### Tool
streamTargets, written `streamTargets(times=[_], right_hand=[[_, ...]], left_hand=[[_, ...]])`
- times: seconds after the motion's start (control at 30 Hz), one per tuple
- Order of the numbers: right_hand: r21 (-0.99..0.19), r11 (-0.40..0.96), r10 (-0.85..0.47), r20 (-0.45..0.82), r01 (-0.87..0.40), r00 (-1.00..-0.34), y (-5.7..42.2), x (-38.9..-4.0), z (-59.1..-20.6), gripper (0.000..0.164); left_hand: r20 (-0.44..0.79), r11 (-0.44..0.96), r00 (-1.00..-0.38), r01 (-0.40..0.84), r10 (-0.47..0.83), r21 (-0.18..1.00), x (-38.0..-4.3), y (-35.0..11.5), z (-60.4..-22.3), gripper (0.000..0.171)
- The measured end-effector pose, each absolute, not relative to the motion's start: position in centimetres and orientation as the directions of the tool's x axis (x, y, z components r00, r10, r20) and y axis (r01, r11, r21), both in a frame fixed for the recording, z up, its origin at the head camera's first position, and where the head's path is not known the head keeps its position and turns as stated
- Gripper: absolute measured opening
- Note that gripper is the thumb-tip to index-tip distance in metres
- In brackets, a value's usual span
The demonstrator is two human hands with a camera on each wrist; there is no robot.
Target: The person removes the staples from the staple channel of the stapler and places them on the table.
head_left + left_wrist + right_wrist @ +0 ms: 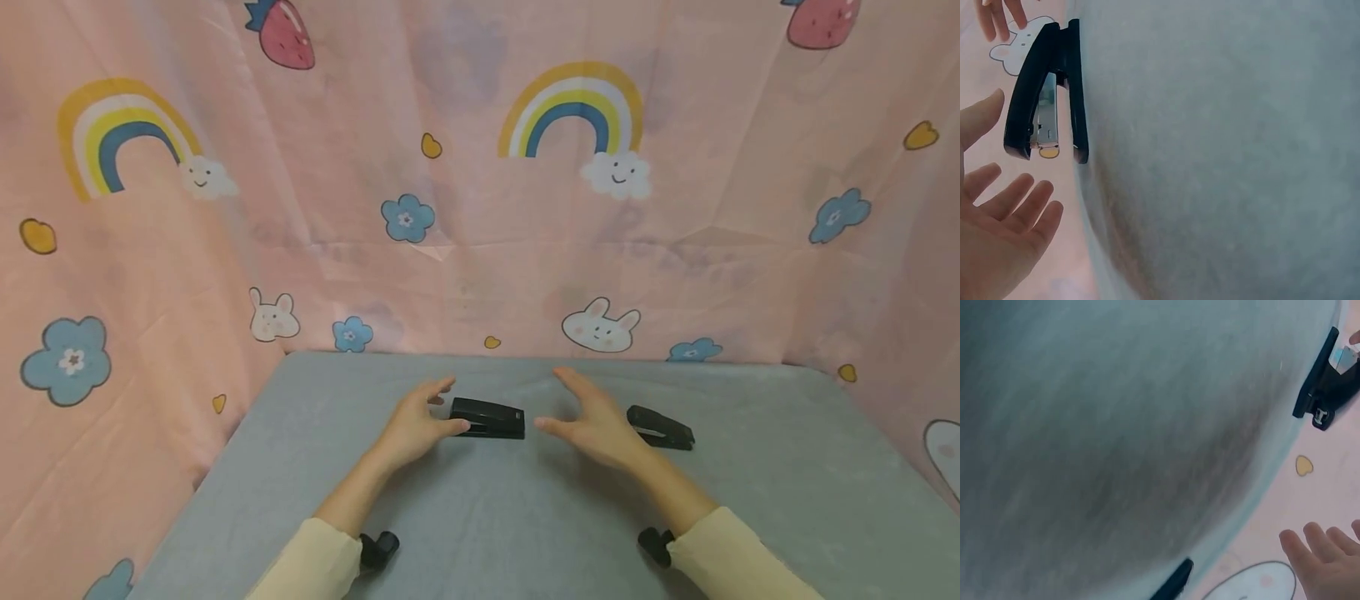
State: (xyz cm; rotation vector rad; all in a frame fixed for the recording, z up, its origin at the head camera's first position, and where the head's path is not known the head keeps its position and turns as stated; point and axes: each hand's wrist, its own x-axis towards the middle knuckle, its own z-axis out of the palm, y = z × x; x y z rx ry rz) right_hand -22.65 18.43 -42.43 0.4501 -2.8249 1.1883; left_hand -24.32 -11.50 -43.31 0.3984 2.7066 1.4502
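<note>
A black stapler [491,418] lies on the grey-covered table, its mouth towards my left hand [416,427]. That hand is open around the stapler's left end, thumb in front; in the left wrist view thumb and fingers stand apart from the stapler [1025,94], whose metal magazine shows between its arms. My right hand [600,425] hovers with spread fingers just right of the same stapler, not touching it. A second black stapler [663,429] lies beyond my right wrist, partly hidden by it; in the right wrist view only a dark end piece [1175,578] shows at the bottom.
The table [480,517] has a grey cloth and ends at the back against a pink curtain [480,275] printed with rainbows, flowers and rabbits. The curtain also hangs along both sides. Dark wrist-worn devices [380,550] sit under both cream sleeves [311,560].
</note>
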Motion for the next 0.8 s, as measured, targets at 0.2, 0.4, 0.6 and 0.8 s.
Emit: streamTargets(times=[0.2, 0.4, 0.6, 0.8], right_hand=[[-0.744, 0.618, -0.277, 0.094, -0.253, -0.956, 17.3, -23.3, -42.9, 0.083], [-0.794, 0.567, -0.321, 0.034, -0.221, -0.947, 16.3, -24.0, -43.8, 0.075], [-0.816, 0.549, -0.34, -0.022, -0.18, -0.94, 15.3, -24.4, -44.1, 0.063], [-0.832, 0.534, -0.357, -0.062, -0.149, -0.932, 14.9, -24.8, -44.1, 0.059]], left_hand=[[0.051, 0.483, -0.972, 0.16, 0.229, 0.861, -24.7, -11.5, -43.5, 0.07], [0.028, 0.466, -0.973, 0.136, 0.23, 0.874, -25.1, -11.6, -44.0, 0.062], [0.017, 0.45, -0.972, 0.125, 0.236, 0.884, -25.2, -11.5, -44.2, 0.054], [0.022, 0.463, -0.974, 0.126, 0.224, 0.877, -25.4, -11.4, -44.2, 0.049]])
